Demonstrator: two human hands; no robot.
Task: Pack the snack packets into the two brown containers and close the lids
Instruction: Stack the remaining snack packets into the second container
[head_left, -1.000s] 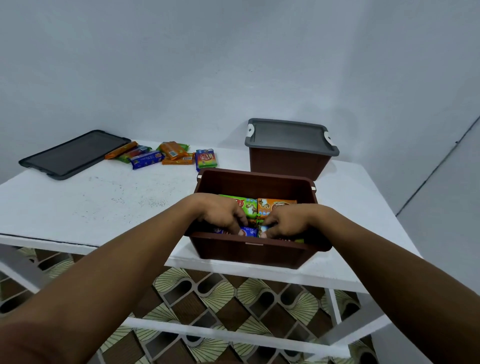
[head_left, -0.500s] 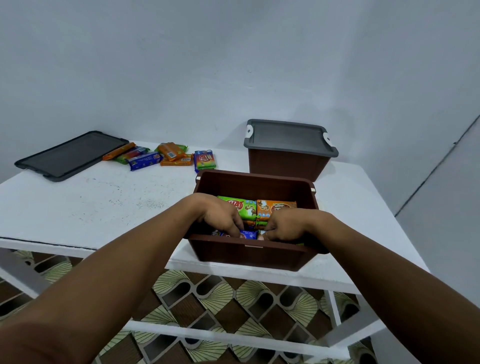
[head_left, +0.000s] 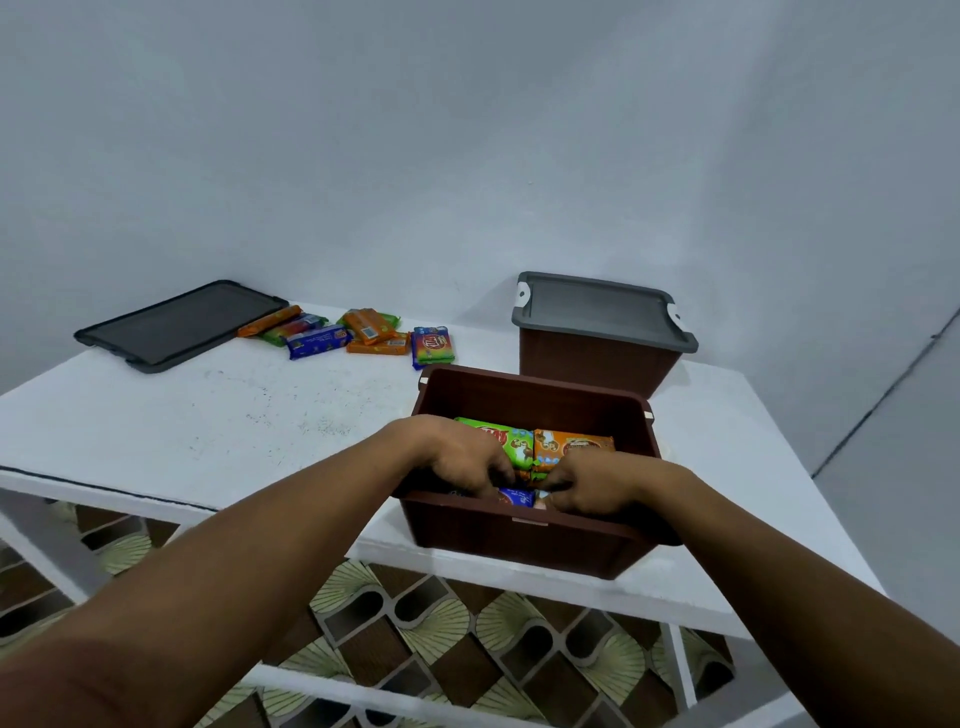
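Inside the open brown container (head_left: 524, 530), both hands (head_left: 467, 462) (head_left: 589, 483) are curled onto snack packets (head_left: 524, 444), apparently tidying rows for space; more loose packets (head_left: 363, 332) are left on the worktop (head_left: 208, 415).

There is just one camera, and it sits on my head. It looks forward and down, over my two arms, at the white desk (head_left: 208, 415) close below me. The wall (head_left: 467, 156) stands behind the desk, and the patterned floor (head_left: 415, 623) shows under it.
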